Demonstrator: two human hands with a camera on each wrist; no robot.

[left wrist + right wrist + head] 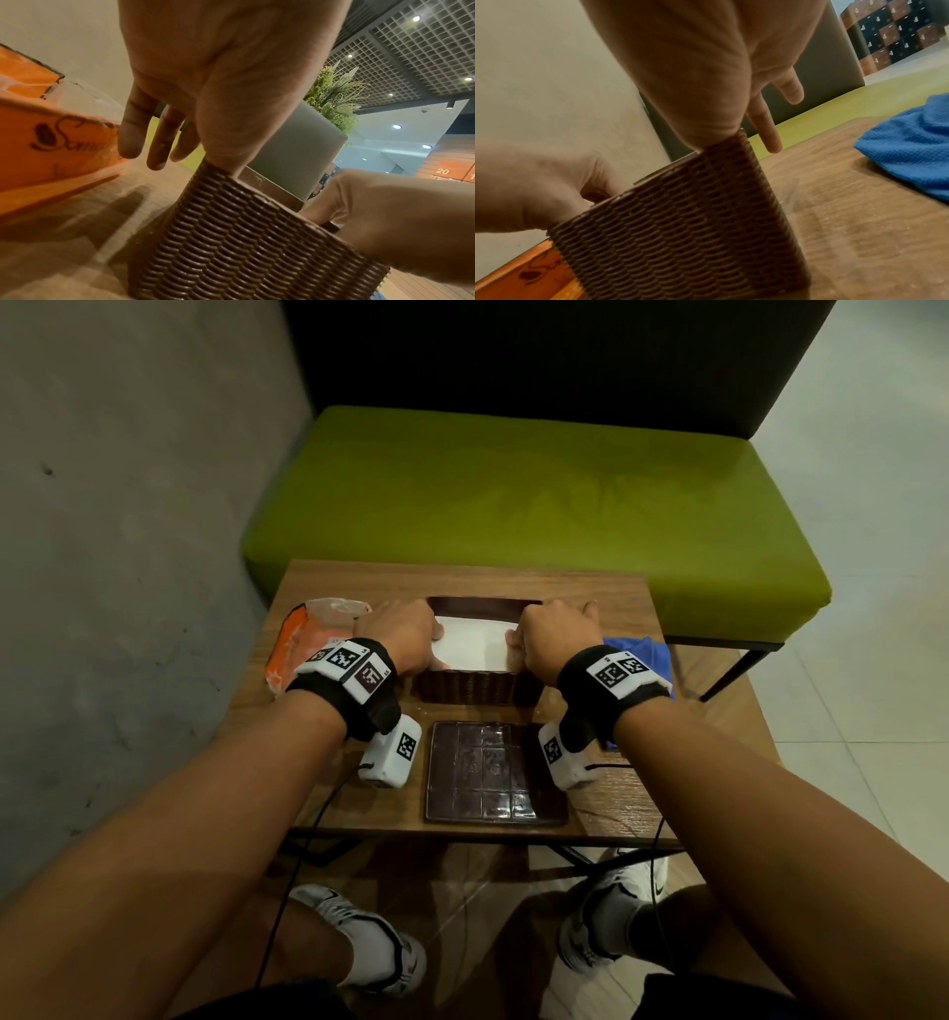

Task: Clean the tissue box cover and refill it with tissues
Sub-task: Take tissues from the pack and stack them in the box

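A brown woven tissue box cover point(477, 685) stands open-topped on the wooden table point(616, 793), with a stack of white tissues point(475, 642) inside. My left hand point(398, 634) straddles its left wall, thumb on the tissues and fingers point(131, 132) hanging straight outside. My right hand point(557, 634) straddles the right wall the same way, its fingers point(767, 130) pointing down outside. The box's flat brown lid point(488, 773) lies on the table in front. The wrist views show the woven wall point(244, 243) point(680, 233) close up.
An orange tissue pack point(303, 639) point(51, 142) lies left of the box. A crumpled blue cloth point(642, 654) point(911, 152) lies to its right. A green bench point(513, 495) stands behind the table and a grey wall point(128, 531) runs along the left.
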